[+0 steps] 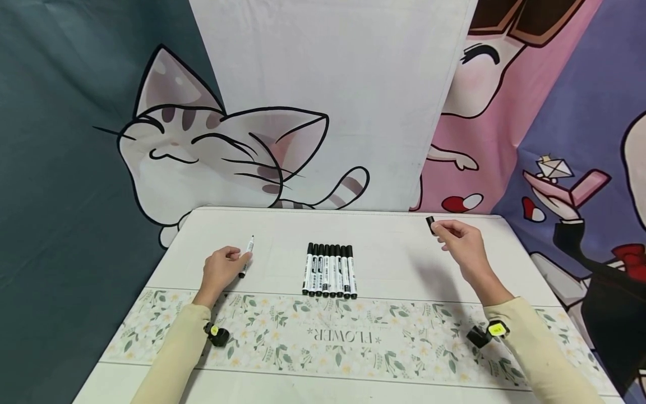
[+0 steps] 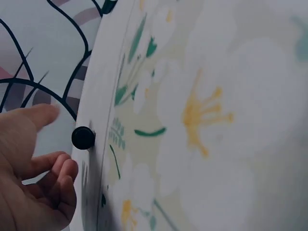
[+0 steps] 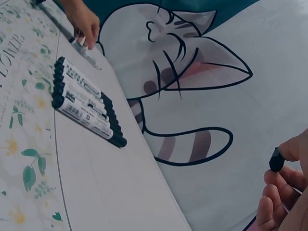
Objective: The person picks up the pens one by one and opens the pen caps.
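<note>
An uncapped marker [image 1: 249, 247], white with a black end, lies on the table at the left, its bare tip pointing away. My left hand [image 1: 222, 269] hovers at this marker, its thumb overlapping the barrel in the head view. In the left wrist view, the thumb and fingers stand apart, with the marker's black end [image 2: 83, 138] beyond the gap. At the right, my right hand [image 1: 463, 247] is raised above the table and pinches a black marker cap [image 1: 430, 223] between thumb and index finger. The right wrist view also shows the cap [image 3: 276, 160] at the fingertips.
Several capped markers [image 1: 330, 270] lie side by side in a row mid-table, black caps pointing away. A flower-printed band [image 1: 348, 342] runs across the white table [image 1: 383, 247]. Behind its far edge hangs a cloth backdrop [image 1: 333, 56] with a cartoon cat.
</note>
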Demonstrator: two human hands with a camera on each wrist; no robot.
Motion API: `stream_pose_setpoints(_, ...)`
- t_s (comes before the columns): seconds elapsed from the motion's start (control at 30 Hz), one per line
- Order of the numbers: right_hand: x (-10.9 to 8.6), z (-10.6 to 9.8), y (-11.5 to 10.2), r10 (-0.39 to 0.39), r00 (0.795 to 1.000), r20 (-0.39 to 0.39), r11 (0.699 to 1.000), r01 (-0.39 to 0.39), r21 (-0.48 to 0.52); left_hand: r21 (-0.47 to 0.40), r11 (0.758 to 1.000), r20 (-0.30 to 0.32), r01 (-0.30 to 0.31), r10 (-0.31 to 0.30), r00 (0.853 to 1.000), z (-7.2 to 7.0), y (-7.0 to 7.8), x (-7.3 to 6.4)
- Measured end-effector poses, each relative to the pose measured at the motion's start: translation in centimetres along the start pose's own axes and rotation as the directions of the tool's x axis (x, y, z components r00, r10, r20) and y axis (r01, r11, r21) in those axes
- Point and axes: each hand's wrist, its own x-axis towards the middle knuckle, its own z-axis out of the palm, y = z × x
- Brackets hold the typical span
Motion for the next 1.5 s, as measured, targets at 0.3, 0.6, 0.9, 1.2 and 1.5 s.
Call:
stream_pose_setpoints(0.3, 1.1, -1.0, 1.4, 0.062, 0.998, -0.013, 0.998, -0.062, -0.010, -0.165, 0.983, -0.026, -0.076, 0.072, 0.997, 0.0, 1.9, -1.3)
stream_pose_setpoints(0.6, 2.5, -2.0, 3.9, 0.197, 0.980, -0.026, 0.977, -0.198, -0.080, -0.252, 0.959, 0.041, -0.129, 0.144, 0.989, 0.4, 3.9, -3.7)
stream_pose_setpoints(0.9, 3.2, -2.9, 7.2, 0.300, 0.953, -0.034, 0.947, -0.302, -0.110, -0.289, 0.947, 0.119, -0.144, 0.184, 0.976, 0.5, 5.0, -5.5)
stream_pose_setpoints(1.2, 3.8, -3.4, 9.5, 0.387, 0.918, -0.084, 0.911, -0.395, -0.122, -0.301, 0.947, 0.183, -0.115, 0.175, 0.967, 1.2, 6.3, -6.7)
stream_pose_setpoints(1.5, 4.0, -3.6, 10.8, 0.448, 0.888, -0.102, 0.865, -0.459, -0.200, -0.308, 0.943, 0.220, -0.129, 0.202, 0.954, 1.3, 7.0, -7.3)
